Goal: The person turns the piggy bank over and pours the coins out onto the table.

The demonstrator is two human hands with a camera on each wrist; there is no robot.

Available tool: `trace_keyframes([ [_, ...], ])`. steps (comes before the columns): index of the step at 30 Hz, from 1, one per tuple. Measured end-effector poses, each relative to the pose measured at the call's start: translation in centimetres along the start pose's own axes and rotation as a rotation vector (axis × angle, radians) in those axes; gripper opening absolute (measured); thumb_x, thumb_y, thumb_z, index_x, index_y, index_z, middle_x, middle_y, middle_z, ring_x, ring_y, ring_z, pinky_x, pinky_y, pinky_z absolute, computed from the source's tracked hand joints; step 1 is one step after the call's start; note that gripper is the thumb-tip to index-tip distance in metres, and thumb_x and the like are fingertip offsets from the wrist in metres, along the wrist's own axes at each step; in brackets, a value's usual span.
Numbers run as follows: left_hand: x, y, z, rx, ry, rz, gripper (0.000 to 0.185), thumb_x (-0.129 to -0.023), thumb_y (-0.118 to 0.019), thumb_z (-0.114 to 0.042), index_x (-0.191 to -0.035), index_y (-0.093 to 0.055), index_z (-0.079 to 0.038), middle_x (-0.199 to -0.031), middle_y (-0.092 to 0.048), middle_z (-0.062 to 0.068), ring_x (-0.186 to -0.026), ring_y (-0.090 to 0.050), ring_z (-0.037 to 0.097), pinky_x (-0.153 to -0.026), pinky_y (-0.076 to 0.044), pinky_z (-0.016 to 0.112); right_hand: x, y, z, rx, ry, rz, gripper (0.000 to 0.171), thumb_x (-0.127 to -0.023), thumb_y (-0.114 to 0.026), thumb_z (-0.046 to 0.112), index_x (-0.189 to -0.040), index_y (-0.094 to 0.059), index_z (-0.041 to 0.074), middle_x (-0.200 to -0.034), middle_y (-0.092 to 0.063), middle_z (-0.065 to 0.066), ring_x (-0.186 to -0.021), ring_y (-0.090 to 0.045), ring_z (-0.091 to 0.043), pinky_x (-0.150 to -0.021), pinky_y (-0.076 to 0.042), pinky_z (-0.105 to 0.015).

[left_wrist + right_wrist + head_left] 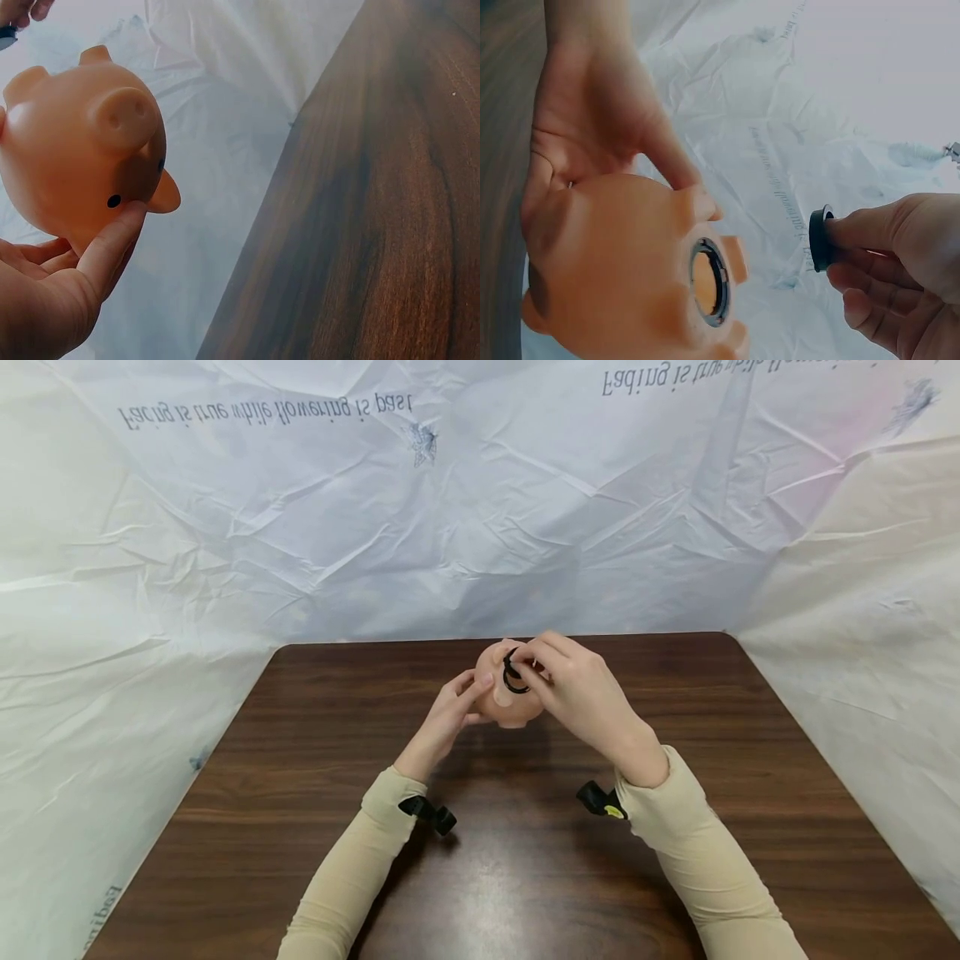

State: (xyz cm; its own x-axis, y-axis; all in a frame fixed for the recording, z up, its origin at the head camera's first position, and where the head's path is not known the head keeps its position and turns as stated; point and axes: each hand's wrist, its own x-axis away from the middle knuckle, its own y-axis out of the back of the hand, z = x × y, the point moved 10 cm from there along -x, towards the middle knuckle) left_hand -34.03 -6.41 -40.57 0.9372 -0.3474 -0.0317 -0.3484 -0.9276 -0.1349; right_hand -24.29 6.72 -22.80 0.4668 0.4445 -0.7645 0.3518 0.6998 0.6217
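A peach-coloured piggy bank (517,713) is tipped over above the far part of the table, its stubby feet upward. My left hand (442,718) grips it at the side and underneath; in the left wrist view the thumb presses by a black eye, below the snout (126,120). The right wrist view shows a round hole in the belly, edged by a black ring (722,281). Between thumb and fingers, my right hand (588,693) pinches a black plug (820,240), held a short way off from the hole.
The dark wood-grain table (502,827) spreads below both arms. White creased sheeting with printed words (270,412) hangs behind it and along both sides. Black wrist cameras (442,820) stick out from both sleeves.
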Motion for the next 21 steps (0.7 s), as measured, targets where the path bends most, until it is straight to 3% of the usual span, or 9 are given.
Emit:
trace_keyframes([
  [8, 0.1, -0.1, 0.0, 0.006, -0.003, 0.002, 0.07, -0.094, -0.065, -0.049, -0.148, -0.046, -0.009, -0.138, -0.053, 0.015, -0.12, -0.058, 0.029, -0.092, -0.056, 0.042, 0.1, 0.5, -1.5, -0.026, -0.046, -0.038, 0.007, -0.093, -0.072, 0.002, -0.099, -0.073, 0.002, -0.096, -0.068, -0.008, -0.076, -0.064, -0.018, -0.065, -0.054, -0.03],
  [16, 0.2, -0.3, -0.1, 0.014, -0.015, 0.003, 0.07, -0.094, -0.065, -0.049, -0.147, -0.046, -0.007, -0.136, -0.053, 0.017, -0.116, -0.06, 0.027, -0.089, -0.057, 0.041, 0.5, 5.1, -4.6, 0.011, -0.123, -0.201, 0.007, -0.093, -0.072, 0.003, -0.099, -0.075, 0.0, -0.093, -0.071, -0.011, -0.075, -0.064, -0.019, -0.067, -0.047, -0.023],
  [21, 0.3, -0.2, -0.2, 0.011, -0.014, -0.005, 0.067, -0.095, -0.064, -0.047, -0.147, -0.047, -0.008, -0.135, -0.054, 0.016, -0.115, -0.06, 0.025, -0.088, -0.058, 0.04, 0.9, 8.0, -5.9, 0.054, -0.184, -0.275, 0.01, -0.095, -0.071, 0.006, -0.101, -0.076, 0.001, -0.092, -0.071, -0.012, -0.079, -0.065, -0.022, -0.07, -0.046, -0.025],
])
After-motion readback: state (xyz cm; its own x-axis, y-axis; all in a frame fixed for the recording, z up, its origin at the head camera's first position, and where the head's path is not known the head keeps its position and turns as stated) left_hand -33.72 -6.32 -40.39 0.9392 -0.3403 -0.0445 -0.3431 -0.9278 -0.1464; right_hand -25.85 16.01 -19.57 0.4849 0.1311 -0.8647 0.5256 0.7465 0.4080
